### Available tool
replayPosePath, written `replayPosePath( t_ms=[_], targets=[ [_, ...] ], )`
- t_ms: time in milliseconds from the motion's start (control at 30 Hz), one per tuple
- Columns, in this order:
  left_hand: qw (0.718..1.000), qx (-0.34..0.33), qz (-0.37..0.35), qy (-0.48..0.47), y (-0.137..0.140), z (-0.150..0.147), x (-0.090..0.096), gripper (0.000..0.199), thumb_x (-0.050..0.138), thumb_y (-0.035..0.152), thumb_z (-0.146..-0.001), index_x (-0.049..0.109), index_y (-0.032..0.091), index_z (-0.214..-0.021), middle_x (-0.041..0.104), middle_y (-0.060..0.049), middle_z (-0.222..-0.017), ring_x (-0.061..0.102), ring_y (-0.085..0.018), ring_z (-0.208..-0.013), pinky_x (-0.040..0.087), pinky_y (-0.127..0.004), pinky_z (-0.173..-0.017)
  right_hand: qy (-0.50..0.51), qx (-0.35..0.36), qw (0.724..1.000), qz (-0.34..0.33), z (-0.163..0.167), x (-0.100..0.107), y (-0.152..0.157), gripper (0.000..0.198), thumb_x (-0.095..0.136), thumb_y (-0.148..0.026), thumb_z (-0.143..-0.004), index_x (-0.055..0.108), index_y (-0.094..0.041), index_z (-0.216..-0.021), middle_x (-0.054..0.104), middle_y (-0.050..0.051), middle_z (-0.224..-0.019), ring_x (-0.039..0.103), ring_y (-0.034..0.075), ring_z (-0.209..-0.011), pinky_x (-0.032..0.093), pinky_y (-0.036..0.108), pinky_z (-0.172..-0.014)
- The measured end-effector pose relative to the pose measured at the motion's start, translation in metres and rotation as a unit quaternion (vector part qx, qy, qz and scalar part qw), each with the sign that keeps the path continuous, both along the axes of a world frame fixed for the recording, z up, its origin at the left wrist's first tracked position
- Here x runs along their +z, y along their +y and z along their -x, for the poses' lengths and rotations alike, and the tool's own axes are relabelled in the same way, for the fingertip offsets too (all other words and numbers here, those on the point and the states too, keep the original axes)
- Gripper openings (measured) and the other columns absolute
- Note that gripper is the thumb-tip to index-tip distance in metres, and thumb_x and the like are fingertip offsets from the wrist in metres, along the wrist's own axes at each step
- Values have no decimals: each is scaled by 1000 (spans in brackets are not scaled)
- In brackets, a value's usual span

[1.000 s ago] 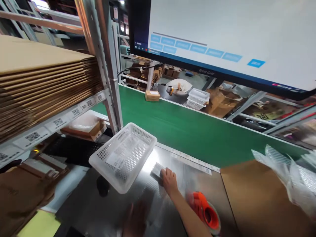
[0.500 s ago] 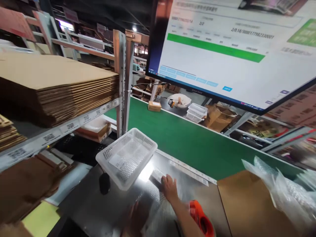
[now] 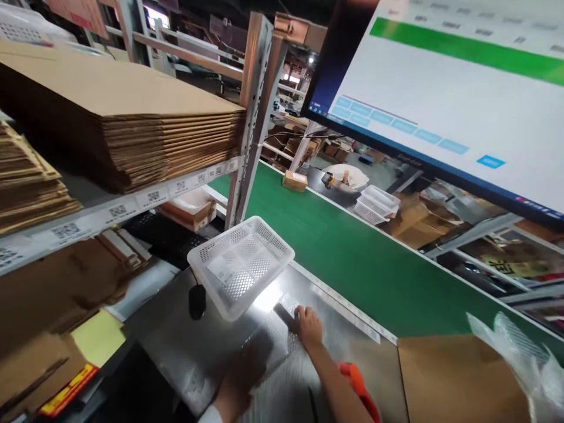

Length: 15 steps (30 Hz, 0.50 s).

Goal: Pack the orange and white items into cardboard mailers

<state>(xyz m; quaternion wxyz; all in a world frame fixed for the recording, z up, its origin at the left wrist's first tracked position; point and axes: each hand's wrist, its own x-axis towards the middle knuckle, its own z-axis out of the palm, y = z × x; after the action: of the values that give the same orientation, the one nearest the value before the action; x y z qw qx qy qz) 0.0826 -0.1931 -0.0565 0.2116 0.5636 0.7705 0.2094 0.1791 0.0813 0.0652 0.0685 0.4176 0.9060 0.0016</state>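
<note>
The right hand (image 3: 309, 325) lies palm-down on the shiny steel worktable (image 3: 185, 346), its fingers pressing the near end of a small flat grey packet (image 3: 286, 316) that sits at about 11 o'clock from the knuckles; this grip has not changed over the last second. The left hand (image 3: 240, 376) is blurred at the bottom edge, spread over a sheet of clear bubble wrap (image 3: 277, 352) (whether it pinches the sheet or only rests on it I cannot tell). The white perforated plastic basket (image 3: 241, 265) remains just beside the packet, at 10 o'clock from the right hand. What differs is mainly the view: the head has swung left, so the stack of flat brown cardboard (image 3: 132, 129) fills more of the picture, and the orange tape dispenser (image 3: 359, 388) at 5 o'clock has slipped mostly behind the forearm.
</note>
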Motion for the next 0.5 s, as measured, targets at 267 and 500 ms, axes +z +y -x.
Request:
replayPosePath(
  t_ms=[267,500],
  targets=[
    [999,3,30,14,9,2,35,58,50,6,-92,72,35,-137,46,-5,-167,37,-33,-157,40,-55,-130,-11,6,999,-53,-31,-47,-83,67,55,-4,-86,64,-35,-145,63,10,-156,54,39,-147,48,62,-117],
    [986,-95,138,21,6,8,44,42,69,21,-81,81,15,-121,45,-18,-165,19,-42,-163,13,-64,-137,105,-24,991,81,-34,-29,-128,54,54,-15,-92,67,-22,-144,67,14,-151,61,41,-141,53,57,-116]
  ],
)
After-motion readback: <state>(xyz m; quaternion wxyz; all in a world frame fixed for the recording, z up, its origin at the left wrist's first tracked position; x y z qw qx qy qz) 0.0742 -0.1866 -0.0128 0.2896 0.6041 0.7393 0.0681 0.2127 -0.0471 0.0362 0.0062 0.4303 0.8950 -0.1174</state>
